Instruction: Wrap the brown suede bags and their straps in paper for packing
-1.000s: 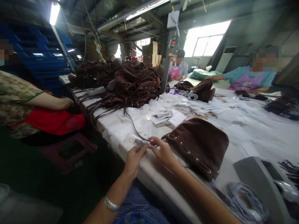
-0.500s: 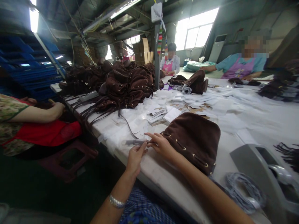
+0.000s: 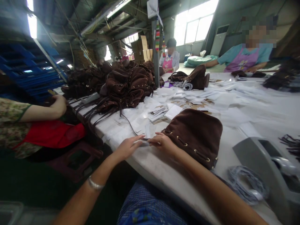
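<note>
A dark brown drawstring bag (image 3: 195, 132) with gold eyelets lies at the table's near edge, opening turned towards me. My right hand (image 3: 162, 142) is at its lower left corner, fingers pinched on a thin brown strap (image 3: 128, 121). Just left of it, my left hand (image 3: 128, 147) is beside the strap, thumb and fingers stretched out and apart. A short greyish piece shows at the strap between both hands; what it is I cannot make out. A narrow white strip (image 3: 147, 131) lies just behind the fingertips.
Brown bags (image 3: 126, 81) are heaped at the back left. White sheets (image 3: 225, 100) cover much of the table. On the right are a grey tape dispenser (image 3: 252, 156) and a coil of grey strip (image 3: 246, 184). A co-worker's arm (image 3: 47, 109) is at left; two people work across the table.
My left hand has moved left from its pinch at the strap, and its fingers have spread. The grey piece that stuck out to the left no longer shows there. The right hand stays by the bag.
</note>
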Demonstrator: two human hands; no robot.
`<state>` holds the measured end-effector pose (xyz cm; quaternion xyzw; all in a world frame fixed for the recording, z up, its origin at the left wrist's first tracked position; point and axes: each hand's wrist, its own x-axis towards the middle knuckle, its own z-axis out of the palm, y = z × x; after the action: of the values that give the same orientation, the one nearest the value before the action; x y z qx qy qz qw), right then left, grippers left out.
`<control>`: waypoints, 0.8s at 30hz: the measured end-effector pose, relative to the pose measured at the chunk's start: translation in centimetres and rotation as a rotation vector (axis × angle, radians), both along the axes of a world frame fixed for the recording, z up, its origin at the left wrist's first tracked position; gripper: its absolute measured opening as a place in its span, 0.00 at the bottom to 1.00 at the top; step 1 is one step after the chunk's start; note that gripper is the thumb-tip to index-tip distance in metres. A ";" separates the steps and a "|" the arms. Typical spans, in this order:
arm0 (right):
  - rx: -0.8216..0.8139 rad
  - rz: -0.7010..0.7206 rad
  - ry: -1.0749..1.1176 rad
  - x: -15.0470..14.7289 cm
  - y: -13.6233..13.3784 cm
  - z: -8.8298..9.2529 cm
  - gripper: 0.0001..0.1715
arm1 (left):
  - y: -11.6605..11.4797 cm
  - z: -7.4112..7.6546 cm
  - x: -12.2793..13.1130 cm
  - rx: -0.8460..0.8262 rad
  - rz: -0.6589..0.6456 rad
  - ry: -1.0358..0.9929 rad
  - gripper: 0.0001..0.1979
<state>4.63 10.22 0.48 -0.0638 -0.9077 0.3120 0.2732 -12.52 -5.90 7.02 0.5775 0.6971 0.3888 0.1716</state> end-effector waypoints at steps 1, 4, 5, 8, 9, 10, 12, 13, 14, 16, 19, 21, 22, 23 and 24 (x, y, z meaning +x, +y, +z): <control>0.015 0.009 -0.007 0.0 0.1 0.3 0.14 | 0.7 0.0 -0.7 -0.082 -0.098 0.019 0.18; 0.122 0.016 -0.044 0.3 0.3 1.0 0.15 | 2.5 -0.2 -2.1 -0.330 -0.301 0.065 0.18; 0.182 0.001 -0.064 0.4 0.5 1.3 0.15 | 2.9 -0.3 -2.4 -0.360 -0.311 0.091 0.18; 0.359 -0.152 -0.130 0.8 0.7 1.9 0.17 | 3.4 -0.1 -3.1 -0.334 -0.242 0.175 0.17; 0.396 -0.216 -0.154 0.9 0.8 2.1 0.18 | 3.5 0.1 -3.1 -0.320 -0.210 0.210 0.16; 0.419 -0.269 -0.185 1.0 0.8 2.1 0.18 | 3.5 0.2 -3.1 -0.309 -0.179 0.244 0.14; 0.436 -0.306 -0.266 1.0 0.8 2.0 0.20 | 3.7 0.3 -2.6 -0.291 -0.127 0.305 0.12; 0.429 -0.307 -0.304 0.9 0.9 1.8 0.23 | 3.9 0.2 -2.1 -0.283 -0.108 0.329 0.11; 0.411 -0.301 -0.327 0.9 0.9 1.5 0.26 | 4.1 0.1 -1.5 -0.275 -0.094 0.348 0.11; 0.355 -0.272 -0.318 0.7 0.9 1.0 0.34 | 4.8 -0.3 -0.1 -0.257 -0.083 0.373 0.11; 0.295 -0.179 -0.236 0.8 0.9 1.0 0.38 | 6.0 -0.8 1.6 -0.237 -0.084 0.402 0.10; 0.337 -0.119 -0.176 1.1 0.8 1.9 0.35 | 6.7 -1.0 2.1 -0.228 -0.082 0.423 0.10; 0.381 -0.114 -0.145 1.4 0.8 2.6 0.33 | 6.9 -1.1 2.1 -0.226 -0.081 0.431 0.10; 0.427 -0.140 -0.118 1.7 0.8 3.4 0.30 | 7.1 -1.1 2.0 -0.225 -0.080 0.439 0.10; 0.466 -0.196 -0.104 2.0 0.9 4.1 0.28 | 7.2 -1.1 1.8 -0.225 -0.078 0.445 0.10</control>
<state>6.68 11.12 4.61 -0.1029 -0.9574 0.0630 0.2623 -10.76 1.28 5.88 0.6525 0.7338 0.1652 0.0921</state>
